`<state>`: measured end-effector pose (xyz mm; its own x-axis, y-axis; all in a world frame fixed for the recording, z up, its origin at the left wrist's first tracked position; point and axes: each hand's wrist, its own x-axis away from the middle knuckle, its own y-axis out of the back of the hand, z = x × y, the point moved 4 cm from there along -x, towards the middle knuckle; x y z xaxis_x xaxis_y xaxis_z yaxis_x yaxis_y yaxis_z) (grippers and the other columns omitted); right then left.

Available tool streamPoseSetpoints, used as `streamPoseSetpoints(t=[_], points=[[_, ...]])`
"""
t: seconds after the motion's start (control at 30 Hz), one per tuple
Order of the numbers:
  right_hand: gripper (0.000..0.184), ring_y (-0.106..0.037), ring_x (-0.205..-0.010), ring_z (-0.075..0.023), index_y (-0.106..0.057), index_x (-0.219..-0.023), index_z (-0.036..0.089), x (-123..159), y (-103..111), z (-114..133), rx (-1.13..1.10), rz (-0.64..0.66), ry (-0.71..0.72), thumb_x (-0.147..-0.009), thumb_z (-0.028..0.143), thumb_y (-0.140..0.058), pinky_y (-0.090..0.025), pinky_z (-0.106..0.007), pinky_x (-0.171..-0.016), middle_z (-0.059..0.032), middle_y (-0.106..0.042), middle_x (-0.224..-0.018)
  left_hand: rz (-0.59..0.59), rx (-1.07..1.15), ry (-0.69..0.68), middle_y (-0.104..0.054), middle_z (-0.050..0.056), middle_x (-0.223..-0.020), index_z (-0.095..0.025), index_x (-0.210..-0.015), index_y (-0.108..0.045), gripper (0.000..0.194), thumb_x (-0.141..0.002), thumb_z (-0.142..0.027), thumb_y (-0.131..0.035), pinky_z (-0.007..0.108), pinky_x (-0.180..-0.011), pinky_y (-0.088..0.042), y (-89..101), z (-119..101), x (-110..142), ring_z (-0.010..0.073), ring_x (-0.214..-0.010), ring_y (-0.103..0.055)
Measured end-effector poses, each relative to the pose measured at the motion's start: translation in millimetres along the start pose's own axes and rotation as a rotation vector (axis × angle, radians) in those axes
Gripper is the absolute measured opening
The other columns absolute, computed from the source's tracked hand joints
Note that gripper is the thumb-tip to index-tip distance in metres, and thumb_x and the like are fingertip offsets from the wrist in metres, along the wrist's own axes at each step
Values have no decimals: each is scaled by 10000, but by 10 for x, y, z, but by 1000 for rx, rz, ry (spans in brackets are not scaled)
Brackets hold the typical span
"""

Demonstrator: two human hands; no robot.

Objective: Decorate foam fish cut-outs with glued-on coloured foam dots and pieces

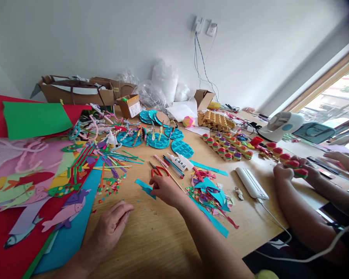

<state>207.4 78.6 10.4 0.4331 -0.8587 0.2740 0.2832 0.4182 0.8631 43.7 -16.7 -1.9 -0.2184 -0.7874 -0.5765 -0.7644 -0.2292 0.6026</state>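
Note:
My right hand (166, 190) pinches a blue paper strip (141, 183) over the middle of the table. Just beyond its knuckles lie red-handled scissors (163, 169). My left hand (114, 221) rests near the table's front edge, fingers curled together, with nothing visible in them. Tiny coloured paper bits (112, 186) lie beyond it. Right of my right hand is a heap of paper scraps (211, 192), with a longer blue strip (212, 221) along its near side. White glue bottles (180, 161), pens (174, 167) and a wooden stick (177, 182) lie beyond my right hand.
Paper fish (65, 215) and coloured sheets (39, 120) cover the left. Blue discs (158, 141) stand farther back. At right are painted egg-carton pieces (228, 147), a white power bank (251, 182) with a cable, a small fan (282, 126) and another person's hands (285, 172) holding carton cups.

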Motion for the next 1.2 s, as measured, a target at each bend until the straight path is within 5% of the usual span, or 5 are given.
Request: streamPoseSetpoints(t=[0.23, 0.43, 0.63, 0.97, 1.2], points=[[230, -604, -856, -231, -653, -891, 144, -333, -114, 131, 192, 19, -89, -686, 125, -551, -391, -260, -594, -127, -664, -931, -11, -5, 17, -661, 12, -742, -201, -836, -598, 152, -828, -167, -451, 166, -638, -513, 3, 2, -4, 123, -685, -648], [207, -586, -922, -202, -644, -861, 173, -301, -107, 151, 237, 4, -44, -706, 117, -519, -390, -243, -643, -88, -653, -977, -18, 18, 21, -657, 10, -720, -205, -831, -593, 154, -833, -167, -444, 161, -619, -511, -1, -6, -19, 120, -666, -645], [206, -609, -768, -189, -628, -849, 181, -225, -168, 195, 250, -30, -41, -726, 113, -478, -346, -234, -545, -82, -670, -843, -25, 13, 17, -654, 15, -711, -201, -824, -593, 164, -833, -155, -435, 164, -611, -508, 10, -11, -38, 122, -657, -642], [227, -556, -886, -171, -592, -946, 222, -672, 630, 109, 262, -242, 51, -789, 164, -438, -352, -243, -653, -29, -640, -941, -2, 57, 18, -664, 18, -729, -212, -847, -590, 141, -847, -193, -450, 166, -621, -522, -40, 53, 46, 130, -676, -652], [193, -548, -946, -183, -568, -1024, 187, -1329, 564, 81, 268, -171, 45, -855, 233, -487, -450, -319, -750, -44, -579, -1053, -24, -32, -72, -669, 13, -701, -212, -845, -595, 188, -875, -274, -420, 114, -630, -506, 43, -1, -61, 106, -638, -660]])
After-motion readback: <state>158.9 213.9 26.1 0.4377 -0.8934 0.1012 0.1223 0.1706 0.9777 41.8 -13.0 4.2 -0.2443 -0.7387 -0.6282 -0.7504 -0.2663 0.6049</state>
